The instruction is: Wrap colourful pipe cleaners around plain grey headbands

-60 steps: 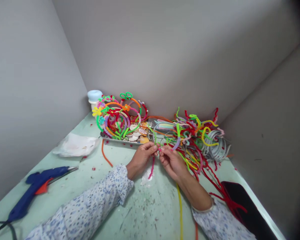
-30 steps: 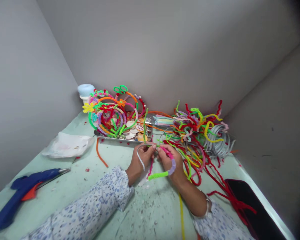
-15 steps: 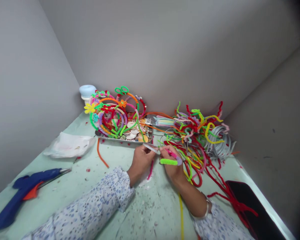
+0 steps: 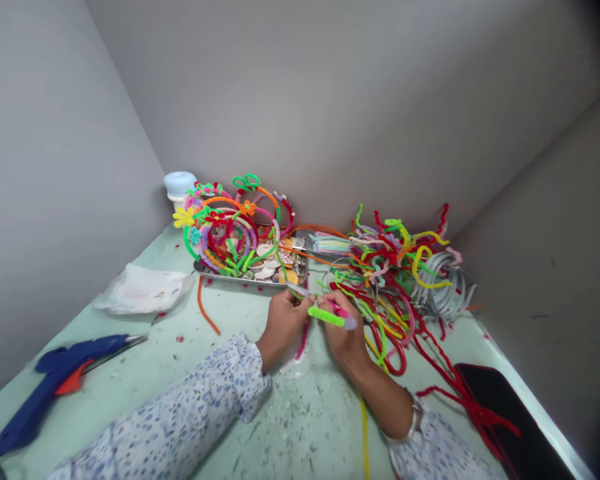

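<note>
Just in front of the metal tray, my left hand is closed on a headband. Its bare grey end sticks out past the thumb. My right hand pinches a thin green pipe cleaner against the band, close to the left fingertips. The band's wrapped part, bright green, then lilac and pink, curves over the right hand's fingers. What lies inside both grips is partly hidden. A pink pipe cleaner lies on the table between the hands.
A metal tray holds finished headbands and flat discs. Tangled pipe cleaners and grey bare headbands lie to the right, near a dark phone. On the left are a blue glue gun and a white plastic packet.
The wrapped green end of the headband has tilted and shifted slightly left and up, nearer my left fingers. Both hands keep their grips. The whole view has shifted slightly.
</note>
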